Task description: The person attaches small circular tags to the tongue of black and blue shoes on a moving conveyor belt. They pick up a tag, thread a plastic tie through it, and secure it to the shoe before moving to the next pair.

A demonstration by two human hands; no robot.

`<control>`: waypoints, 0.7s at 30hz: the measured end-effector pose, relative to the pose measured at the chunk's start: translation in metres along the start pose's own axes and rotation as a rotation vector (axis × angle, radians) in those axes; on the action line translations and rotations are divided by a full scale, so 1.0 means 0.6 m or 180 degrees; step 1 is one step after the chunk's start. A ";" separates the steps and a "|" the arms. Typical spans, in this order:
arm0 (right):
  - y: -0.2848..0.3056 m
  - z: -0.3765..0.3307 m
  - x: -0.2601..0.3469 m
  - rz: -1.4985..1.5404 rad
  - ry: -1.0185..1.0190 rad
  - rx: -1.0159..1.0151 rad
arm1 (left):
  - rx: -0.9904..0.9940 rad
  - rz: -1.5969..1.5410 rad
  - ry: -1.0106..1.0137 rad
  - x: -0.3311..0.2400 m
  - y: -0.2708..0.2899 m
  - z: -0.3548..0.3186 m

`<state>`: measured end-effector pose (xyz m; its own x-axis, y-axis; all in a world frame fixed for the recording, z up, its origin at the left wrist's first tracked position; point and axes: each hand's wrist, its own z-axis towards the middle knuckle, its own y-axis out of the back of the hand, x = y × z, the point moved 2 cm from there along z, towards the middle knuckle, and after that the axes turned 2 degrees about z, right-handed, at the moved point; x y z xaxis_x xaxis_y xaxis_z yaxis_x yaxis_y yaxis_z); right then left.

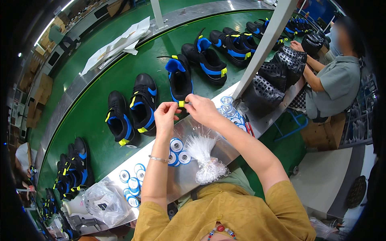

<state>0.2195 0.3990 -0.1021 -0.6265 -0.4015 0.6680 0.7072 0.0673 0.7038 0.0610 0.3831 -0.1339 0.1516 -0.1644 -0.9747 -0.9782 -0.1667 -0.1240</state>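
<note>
A black-and-blue sneaker [180, 82] stands on the green belt before me, its heel with a yellow pull tab [182, 104] toward me. My right hand [201, 110] pinches at that tab from the right. Just left of the tab, my left hand [165, 116] has thumb and forefinger pressed together; whatever is between them is too thin to make out. Below my hands, a bundle of clear plastic tag loops [205, 156] lies on the metal ledge [183, 130]. Beside it are round blue-and-white hang tags [176, 145], with another pile of tags [133, 184] further left.
More sneakers [116, 118] line the belt on both sides. A white post [265, 46] rises at right, near tags and red-handled tools [249, 128]. Black studded forms [267, 90] stand by a seated co-worker [335, 80]. A clear plastic bag [105, 203] lies lower left.
</note>
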 end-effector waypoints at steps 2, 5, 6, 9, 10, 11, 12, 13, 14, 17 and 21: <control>0.013 -0.004 -0.001 0.0533 -0.0035 -0.0078 | -0.0147 0.0169 -0.0274 -0.017 0.015 -0.007; 0.032 0.000 0.011 0.0719 -0.0003 -0.0184 | -0.0268 0.0375 -0.0753 -0.043 0.014 -0.021; 0.035 0.004 0.019 0.0720 0.0104 -0.0279 | -0.0152 0.0355 -0.0951 -0.049 0.007 -0.022; 0.032 0.018 0.041 0.1127 0.0133 -0.0260 | 0.0305 0.0290 -0.1170 -0.054 -0.030 -0.027; 0.023 0.023 0.036 0.1377 0.0060 -0.0277 | 0.0411 0.0433 -0.1062 -0.048 -0.033 -0.023; 0.022 0.026 0.031 0.1452 -0.0014 -0.0241 | 0.0515 0.0576 -0.0953 -0.042 -0.036 -0.019; 0.024 0.027 0.027 0.1509 -0.0106 -0.0223 | 0.0537 0.0513 -0.0935 -0.038 -0.039 -0.016; 0.024 0.030 0.021 0.1567 -0.0197 -0.0204 | 0.0538 0.0494 -0.0875 -0.037 -0.039 -0.014; 0.011 0.032 -0.001 0.1995 -0.0268 -0.0220 | 0.0537 0.0477 -0.0815 -0.040 -0.039 -0.015; 0.036 0.026 0.008 0.2702 -0.1128 -0.0062 | 0.0358 0.0256 -0.0646 -0.034 -0.028 -0.015; 0.015 0.022 -0.007 0.2985 -0.0967 0.0039 | 0.0337 0.0266 -0.0632 -0.038 -0.027 -0.016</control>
<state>0.2244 0.4133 -0.0956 0.1278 0.0710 0.9893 0.9582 0.2487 -0.1416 0.0748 0.3803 -0.1076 0.0489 0.0228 -0.9985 -0.9972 -0.0559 -0.0501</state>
